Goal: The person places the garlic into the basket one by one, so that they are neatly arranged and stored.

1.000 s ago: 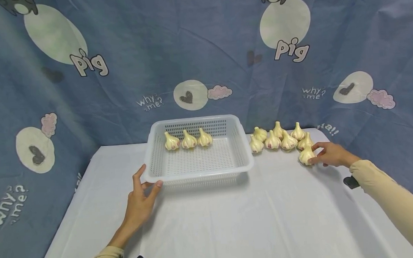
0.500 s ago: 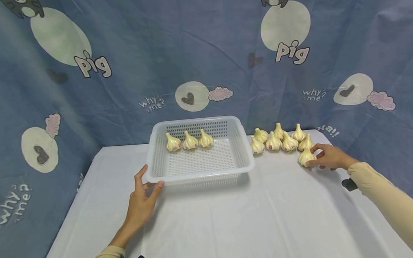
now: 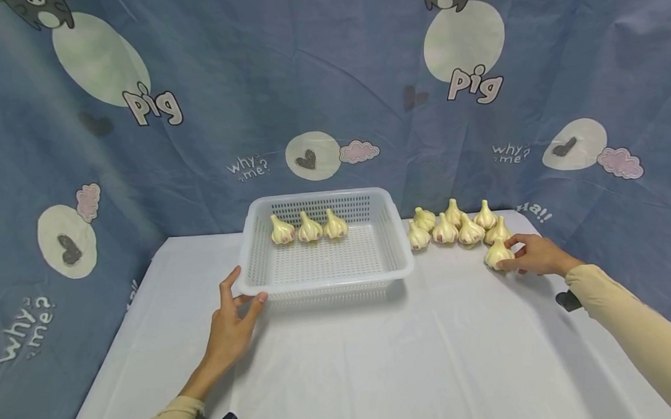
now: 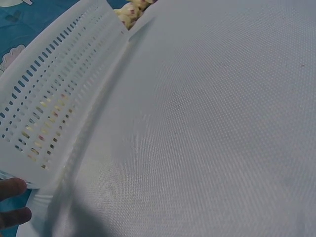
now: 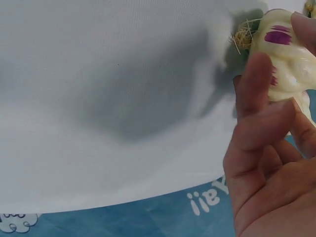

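Observation:
My left hand point(image 3: 229, 333) holds the near left corner of a white perforated plastic basket point(image 3: 327, 282), thumb on the front rim and fingers at the left side. Three garlic bulbs point(image 3: 310, 229) sit in a row along the basket's back part. At the right, my right hand point(image 3: 539, 256) pinches a garlic bulb point(image 3: 497, 255) between thumb and fingers, at the near end of a cluster. The right wrist view shows this bulb's purple streaks and root tuft, with my fingers around it. In the left wrist view, only fingertips point(image 4: 14, 188) show by the basket corner.
Several more garlic bulbs point(image 3: 445, 229) stand close together just right of the basket, near the back edge. A white cloth point(image 3: 363, 362) covers the table. Behind it hangs a blue printed curtain point(image 3: 331, 80).
The view has shifted slightly. My right fingers have settled a little around the near garlic bulb, which stays in place. My left hand and the basket keep their positions.

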Tool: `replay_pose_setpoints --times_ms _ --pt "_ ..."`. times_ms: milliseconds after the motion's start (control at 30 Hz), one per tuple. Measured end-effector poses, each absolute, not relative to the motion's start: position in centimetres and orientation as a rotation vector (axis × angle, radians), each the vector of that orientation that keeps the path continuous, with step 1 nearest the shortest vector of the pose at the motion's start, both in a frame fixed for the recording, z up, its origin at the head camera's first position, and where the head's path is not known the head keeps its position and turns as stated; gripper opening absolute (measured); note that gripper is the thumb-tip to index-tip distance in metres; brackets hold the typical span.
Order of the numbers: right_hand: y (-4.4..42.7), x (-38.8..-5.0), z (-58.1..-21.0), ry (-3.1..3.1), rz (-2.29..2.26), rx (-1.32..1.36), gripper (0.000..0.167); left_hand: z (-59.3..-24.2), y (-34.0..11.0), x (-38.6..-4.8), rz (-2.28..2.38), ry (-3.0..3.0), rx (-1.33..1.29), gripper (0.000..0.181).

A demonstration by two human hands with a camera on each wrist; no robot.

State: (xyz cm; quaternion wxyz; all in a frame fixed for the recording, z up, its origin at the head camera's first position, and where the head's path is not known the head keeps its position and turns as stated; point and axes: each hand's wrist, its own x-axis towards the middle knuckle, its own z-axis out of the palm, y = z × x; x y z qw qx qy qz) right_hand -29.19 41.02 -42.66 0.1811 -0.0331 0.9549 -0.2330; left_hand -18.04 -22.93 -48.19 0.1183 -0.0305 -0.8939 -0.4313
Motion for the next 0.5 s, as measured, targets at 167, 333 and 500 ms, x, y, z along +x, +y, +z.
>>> replay_pose_setpoints --times_ms 167,333,500 --pt "40.9 -29.2 -42.6 2.769 -0.620 -0.126 0.076 -48.0 -22.8 -18.0 -1.270 -2.621 -0.092 0.080" --pt "40.8 -29.0 -42.2 2.823 -0.605 -0.146 0.074 -48.0 -22.7 -18.0 -1.264 -2.626 -0.096 0.080" --pt "40.2 -28.9 -41.0 2.848 -0.600 -0.169 0.074 -47.8 -22.8 -17.9 -1.264 -2.623 -0.095 0.080"
